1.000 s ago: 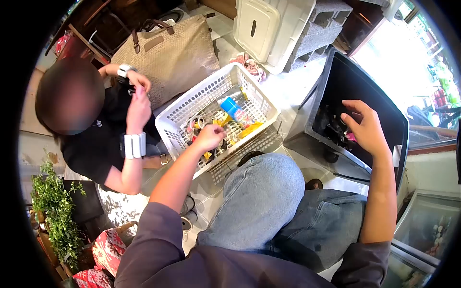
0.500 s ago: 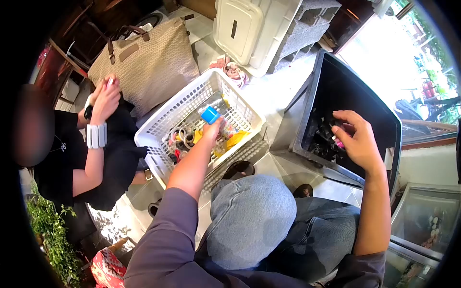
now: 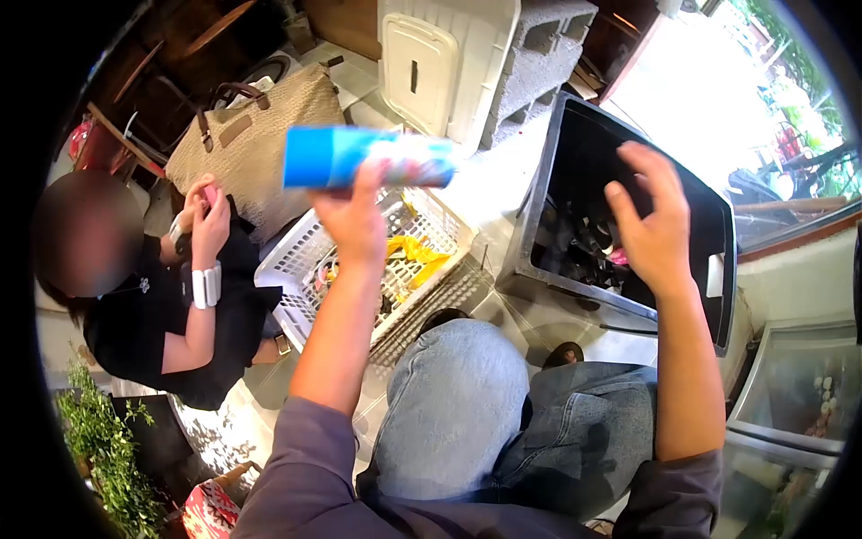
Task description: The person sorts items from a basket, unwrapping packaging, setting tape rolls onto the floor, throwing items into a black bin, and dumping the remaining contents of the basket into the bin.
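The can (image 3: pixel 355 151) is up in the air over the far left part of the basket, lying roughly level, blue end toward the left. The left hand (image 3: pixel 355 220) is wrapped round it from the near side, the fingers partly hidden behind it. Holding it well probably means even pressure around the body rather than the blue end (which looks like a cap, and could pop off if it took the load). The print is too blurred to read, so a slow, steady wrist would also make it easier to look over.

Just below is the white basket (image 3: pixel 292 247), with yellow things (image 3: pixel 413 251) and other small bits inside. Its rim is the obvious thing to knock, so clearance above it matters.

To the right, the right hand (image 3: pixel 655 216) is spread over the black bin (image 3: pixel 521 274), thumb and fingers apart with nothing visible between them. Down in the bin are dark things and something pink (image 3: pixel 618 257). That free hand could steady the can's far end if the one-hand hold felt loose.

Farther left sits another person (image 3: pixel 171 346), both hands around a small pink thing (image 3: pixel 211 193); short, controlled movements on that side seem wise. Beyond the basket stand a woven bag (image 3: pixel 278 144) and a pale lid (image 3: pixel 417 72), beside grey blocks (image 3: pixel 548 63).
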Action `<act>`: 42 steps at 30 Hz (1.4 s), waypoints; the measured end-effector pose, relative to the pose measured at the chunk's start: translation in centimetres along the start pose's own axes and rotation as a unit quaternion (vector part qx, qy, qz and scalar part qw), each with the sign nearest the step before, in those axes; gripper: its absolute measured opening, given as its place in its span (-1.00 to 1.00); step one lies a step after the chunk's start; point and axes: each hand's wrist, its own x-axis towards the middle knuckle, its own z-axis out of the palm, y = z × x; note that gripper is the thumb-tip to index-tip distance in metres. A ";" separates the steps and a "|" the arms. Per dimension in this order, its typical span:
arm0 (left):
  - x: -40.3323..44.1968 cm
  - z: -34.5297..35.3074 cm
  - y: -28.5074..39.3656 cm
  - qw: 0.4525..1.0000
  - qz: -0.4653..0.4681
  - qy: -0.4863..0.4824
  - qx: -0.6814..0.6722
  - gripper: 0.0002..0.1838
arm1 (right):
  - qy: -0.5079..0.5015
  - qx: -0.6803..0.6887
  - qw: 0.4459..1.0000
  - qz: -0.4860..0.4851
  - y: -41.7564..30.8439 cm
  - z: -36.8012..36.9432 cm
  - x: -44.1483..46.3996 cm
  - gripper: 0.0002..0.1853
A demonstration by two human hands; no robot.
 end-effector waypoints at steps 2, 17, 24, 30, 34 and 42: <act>0.8 4.8 2.2 0.994 -0.042 -0.101 -0.019 -0.45 | 0.104 0.096 0.989 0.044 -0.2 -0.2 0.4 -0.62; 3.1 -19.0 -19.2 0.633 -0.221 -0.233 0.704 -0.27 | 0.135 0.044 0.987 0.078 1.7 -4.0 -1.2 -0.75; -0.9 -20.4 -23.0 0.537 -0.325 -0.235 0.743 0.01 | 0.067 0.049 0.993 0.079 2.4 -2.1 -1.3 -0.78; -6.5 -20.3 -21.2 0.675 -0.427 -0.132 0.587 -0.16 | 0.079 0.073 0.989 0.103 1.6 -2.1 -1.1 -0.80; -5.6 -18.2 -17.0 0.864 -0.309 0.076 0.390 -0.31 | 0.094 0.083 0.987 0.097 0.8 -2.6 -1.1 -0.80; 1.4 3.1 3.6 0.871 0.127 -0.331 0.340 -0.11 | 0.182 0.060 0.982 -0.005 -1.3 -2.4 -0.7 -0.73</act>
